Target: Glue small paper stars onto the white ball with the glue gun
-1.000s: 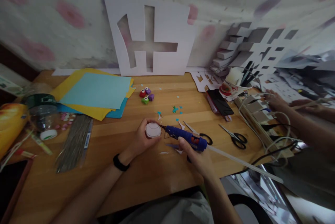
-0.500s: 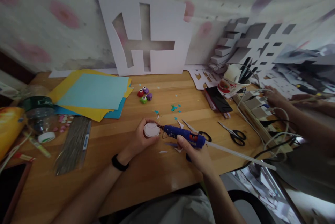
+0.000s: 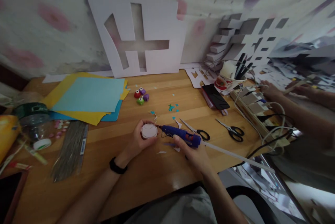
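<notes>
Mid-bench point(image 3: 149, 182), left hand point(image 3: 136, 143) pinches round white piece point(image 3: 149, 131) between fingers; right hand point(image 3: 195, 156), fingers wrapped round glue gun point(image 3: 180, 134), nozzle at rim. Glue laid: cannot quite tell. Blue cutouts point(image 3: 171, 108) loose, unattached.

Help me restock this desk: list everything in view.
Glue gun: one, blue, centre
Disc: one, whitish, centre
Scissors: at least two, black handles, right
Eyed figures: four, red, green, purple, centre
Stars: several, blue, centre
Paper: several, yellow, blue, left
Cutouts: several, white, back
Cup: one, white, right
Flat item: one, black, right
Power strip: one, pale, right
Bottle: one, clear, left
Stick bundle: one, grey, left
Package: one, yellow, left
Other hands: two, bare, right
Left grip: one, bare, holding disc
Right grip: one, bare, holding glue gun
</notes>
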Demonstrator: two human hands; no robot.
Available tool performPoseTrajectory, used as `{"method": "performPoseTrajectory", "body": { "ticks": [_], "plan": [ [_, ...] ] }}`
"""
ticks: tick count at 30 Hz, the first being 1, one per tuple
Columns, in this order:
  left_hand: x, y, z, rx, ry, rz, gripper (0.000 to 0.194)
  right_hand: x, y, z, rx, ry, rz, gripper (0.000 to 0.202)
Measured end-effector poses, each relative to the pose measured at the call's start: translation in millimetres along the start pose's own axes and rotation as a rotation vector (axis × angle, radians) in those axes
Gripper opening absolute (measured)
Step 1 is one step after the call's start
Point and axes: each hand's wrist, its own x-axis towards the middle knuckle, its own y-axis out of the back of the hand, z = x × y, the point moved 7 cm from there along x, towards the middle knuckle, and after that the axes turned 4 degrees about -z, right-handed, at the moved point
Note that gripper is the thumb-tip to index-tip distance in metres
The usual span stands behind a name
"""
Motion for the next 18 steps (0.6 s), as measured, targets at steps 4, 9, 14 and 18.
{"method": "performPoseTrajectory", "body": {
  "ticks": [4,9,14,18],
  "plan": [
    [-0.7,-1.9,-1.7,-0.057,0.020,-0.022,0.051,1.8,27.1,-2.1,-0.096,0.042,0.096,0.032],
    [-0.3,-2.0,-6.5,-0.087,0.025,-0.036,0.052,4.7,108.4,6.6,-0.380,-0.067,0.371,0.038],
    [0.1,-1.7,-9.5,-0.084,0.032,-0.039,0.052,-3.6,164.0,6.5,-0.460,-0.178,0.524,0.048],
    [0.6,-0.7,-9.0,-0.079,0.032,-0.026,0.053,-9.4,149.0,-8.2,-0.264,-0.032,0.413,0.049]
  ]
}}
